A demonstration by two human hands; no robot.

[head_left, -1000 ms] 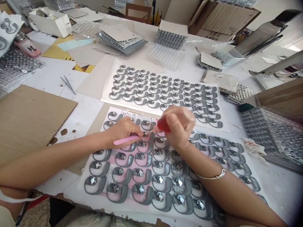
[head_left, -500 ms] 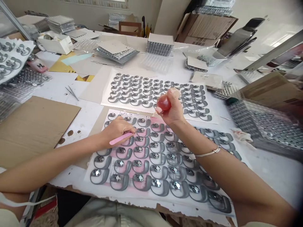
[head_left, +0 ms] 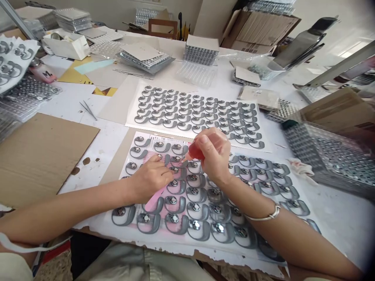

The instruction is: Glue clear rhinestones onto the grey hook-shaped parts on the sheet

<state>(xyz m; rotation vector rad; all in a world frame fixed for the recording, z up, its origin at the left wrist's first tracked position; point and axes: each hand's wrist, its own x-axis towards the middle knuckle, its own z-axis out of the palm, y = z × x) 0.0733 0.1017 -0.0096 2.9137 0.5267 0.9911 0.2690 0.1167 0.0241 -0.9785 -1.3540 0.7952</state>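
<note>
In the middle of the frame, the right hand [head_left: 216, 157] is wrapped around a red bottle [head_left: 194, 151], and the bottle's thin tip points down and left, very near a grey piece [head_left: 177, 159]. Just to the left, the left hand [head_left: 154, 178] has bent fingers and grips a pink stick [head_left: 152, 201], which pokes out below it. More grey pieces lie in rows under both hands. Behind them, a white sheet [head_left: 131, 118] holds other rows. Tweezers [head_left: 88, 110] lie on the surface [head_left: 109, 104] at the left.
</note>
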